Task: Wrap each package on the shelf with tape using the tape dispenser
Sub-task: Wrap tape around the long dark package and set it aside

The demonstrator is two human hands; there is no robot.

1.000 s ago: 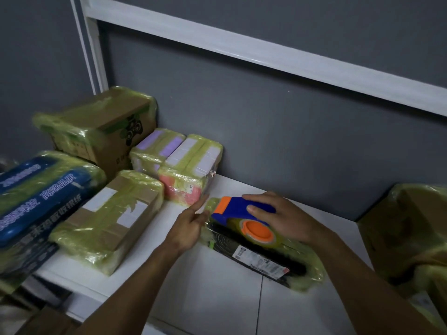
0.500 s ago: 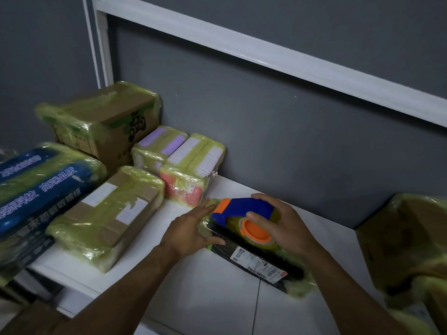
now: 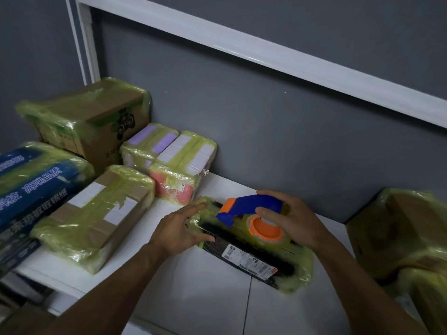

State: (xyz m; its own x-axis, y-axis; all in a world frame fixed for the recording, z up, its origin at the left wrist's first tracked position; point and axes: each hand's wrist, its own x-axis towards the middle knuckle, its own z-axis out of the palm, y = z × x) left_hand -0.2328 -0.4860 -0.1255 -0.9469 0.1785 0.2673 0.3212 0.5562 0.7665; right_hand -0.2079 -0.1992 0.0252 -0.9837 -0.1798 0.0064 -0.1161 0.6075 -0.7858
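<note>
White shelf (image 3: 205, 301), foreground: a flat black rectangular package (image 3: 244, 240) with a white printed label lies slantwise, its ends swathed in translucent yellow-green tape. The left hand (image 3: 179, 228) rests on the package's left end, fingers straight and slightly spread, thumb along the near edge. The right hand (image 3: 297, 223) grips a blue-and-orange plastic tape dispenser (image 3: 251, 207) set on the package's top. Its fingers curl over the blue handle, and the thumb lies at the orange hub of the tape roll. Behind, at left: a brown cardboard box (image 3: 96, 213), a blue printed pack (image 3: 31, 187), a pink-and-white bundle (image 3: 181, 172), a lilac bundle (image 3: 147, 146) and a tall cardboard carton (image 3: 89, 122), all tape-wrapped. At right stands another wrapped brown carton (image 3: 406, 238). Beyond is a grey wall (image 3: 266, 129).
</note>
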